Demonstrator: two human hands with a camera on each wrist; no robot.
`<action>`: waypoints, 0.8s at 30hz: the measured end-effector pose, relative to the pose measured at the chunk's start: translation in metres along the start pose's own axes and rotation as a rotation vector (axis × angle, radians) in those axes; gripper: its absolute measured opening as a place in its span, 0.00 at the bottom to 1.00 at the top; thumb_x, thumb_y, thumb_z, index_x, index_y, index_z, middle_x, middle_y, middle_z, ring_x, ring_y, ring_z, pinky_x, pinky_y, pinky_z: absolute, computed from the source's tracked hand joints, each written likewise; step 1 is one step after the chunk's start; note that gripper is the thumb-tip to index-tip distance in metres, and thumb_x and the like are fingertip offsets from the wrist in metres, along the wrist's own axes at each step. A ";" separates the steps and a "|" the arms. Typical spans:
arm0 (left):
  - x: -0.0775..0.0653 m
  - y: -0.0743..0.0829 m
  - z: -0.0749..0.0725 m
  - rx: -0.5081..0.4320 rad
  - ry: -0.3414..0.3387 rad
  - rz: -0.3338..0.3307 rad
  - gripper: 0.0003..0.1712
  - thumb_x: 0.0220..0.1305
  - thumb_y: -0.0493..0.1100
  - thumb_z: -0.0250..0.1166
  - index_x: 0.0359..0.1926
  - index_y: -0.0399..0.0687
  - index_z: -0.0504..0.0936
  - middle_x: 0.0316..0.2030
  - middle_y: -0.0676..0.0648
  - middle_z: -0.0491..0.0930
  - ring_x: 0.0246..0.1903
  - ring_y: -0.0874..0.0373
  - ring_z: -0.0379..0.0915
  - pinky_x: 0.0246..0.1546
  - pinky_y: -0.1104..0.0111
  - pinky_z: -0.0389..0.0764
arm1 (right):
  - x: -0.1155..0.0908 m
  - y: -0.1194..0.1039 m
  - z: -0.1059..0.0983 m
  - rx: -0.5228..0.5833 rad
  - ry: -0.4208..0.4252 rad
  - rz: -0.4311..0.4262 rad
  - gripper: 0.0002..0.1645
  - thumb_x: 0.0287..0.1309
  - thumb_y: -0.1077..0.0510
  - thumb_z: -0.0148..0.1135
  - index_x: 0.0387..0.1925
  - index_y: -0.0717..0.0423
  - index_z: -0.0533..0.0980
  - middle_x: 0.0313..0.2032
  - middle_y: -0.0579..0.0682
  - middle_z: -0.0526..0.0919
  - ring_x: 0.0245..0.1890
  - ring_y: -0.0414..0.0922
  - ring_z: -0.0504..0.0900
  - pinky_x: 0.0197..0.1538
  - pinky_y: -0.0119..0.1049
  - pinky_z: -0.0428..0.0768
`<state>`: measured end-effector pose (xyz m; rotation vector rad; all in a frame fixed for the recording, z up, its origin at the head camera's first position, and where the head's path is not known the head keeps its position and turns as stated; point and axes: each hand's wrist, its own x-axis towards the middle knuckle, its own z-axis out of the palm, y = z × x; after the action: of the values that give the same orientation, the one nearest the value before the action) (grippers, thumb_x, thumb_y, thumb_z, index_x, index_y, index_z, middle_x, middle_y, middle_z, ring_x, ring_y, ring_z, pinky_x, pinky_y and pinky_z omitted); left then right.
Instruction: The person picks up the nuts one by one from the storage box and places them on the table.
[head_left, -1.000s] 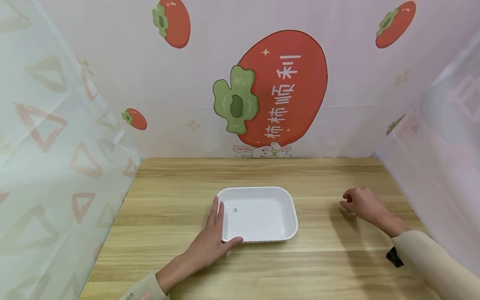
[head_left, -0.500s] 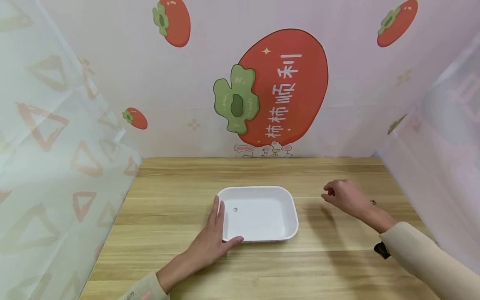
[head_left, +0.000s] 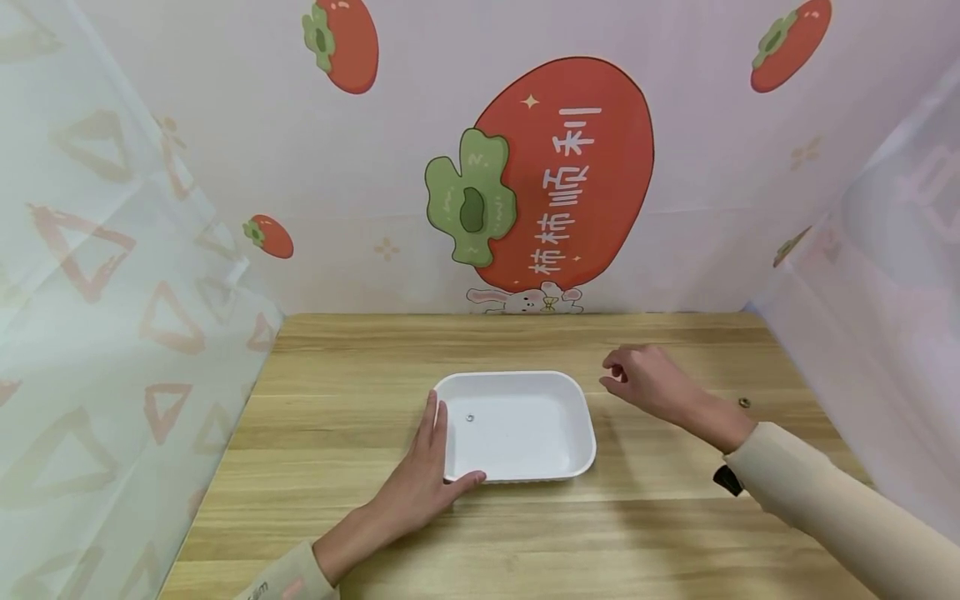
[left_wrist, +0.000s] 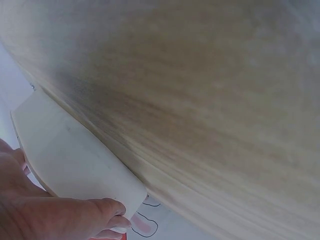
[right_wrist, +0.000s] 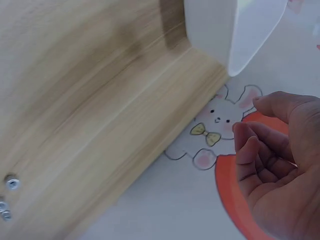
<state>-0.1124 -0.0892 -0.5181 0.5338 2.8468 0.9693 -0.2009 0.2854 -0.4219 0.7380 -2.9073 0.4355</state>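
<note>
A white rectangular tray [head_left: 517, 475] stands on the wooden table, with a small metal nut [head_left: 469, 418] inside near its left end. My left hand [head_left: 420, 483] rests on the tray's near left corner, fingers extended along the left rim and thumb on the front rim. My right hand [head_left: 648, 379] is above the table just right of the tray, level with its far part. In the right wrist view its fingers [right_wrist: 247, 150] are curled in and the thumb stands apart; I cannot tell whether something small is tucked inside.
Toward the table's right side, a nut [head_left: 744, 402] lies beyond my right forearm. The right wrist view shows several small metal nuts [right_wrist: 12, 181] there. A printed cloth wall [head_left: 360, 267] rises along the table's back edge, with hanging sheets at both sides.
My right hand has moved left from the table's right side toward the tray, uncovering the nut there. The left hand and tray have stayed put.
</note>
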 end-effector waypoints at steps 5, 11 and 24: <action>0.000 0.000 0.000 0.007 -0.003 0.002 0.69 0.68 0.70 0.67 0.84 0.34 0.38 0.85 0.40 0.25 0.81 0.38 0.46 0.72 0.46 0.68 | 0.011 -0.016 0.001 -0.007 -0.017 -0.035 0.09 0.58 0.63 0.76 0.40 0.63 0.87 0.31 0.49 0.87 0.28 0.39 0.80 0.34 0.36 0.83; 0.000 -0.002 -0.001 0.020 0.002 0.007 0.69 0.68 0.72 0.65 0.84 0.34 0.38 0.85 0.40 0.25 0.81 0.37 0.47 0.72 0.46 0.68 | 0.027 -0.036 0.001 0.022 -0.003 -0.111 0.10 0.58 0.63 0.77 0.41 0.63 0.88 0.32 0.50 0.87 0.28 0.40 0.80 0.33 0.35 0.83; 0.000 -0.001 0.000 0.012 0.013 0.009 0.68 0.68 0.70 0.67 0.84 0.34 0.40 0.85 0.39 0.28 0.81 0.37 0.48 0.72 0.46 0.69 | 0.056 -0.070 0.005 -0.001 -0.087 -0.190 0.14 0.60 0.59 0.78 0.46 0.60 0.88 0.39 0.53 0.89 0.32 0.42 0.83 0.38 0.36 0.85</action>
<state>-0.1121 -0.0897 -0.5188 0.5442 2.8661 0.9614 -0.2161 0.1999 -0.3997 1.0469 -2.8780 0.3898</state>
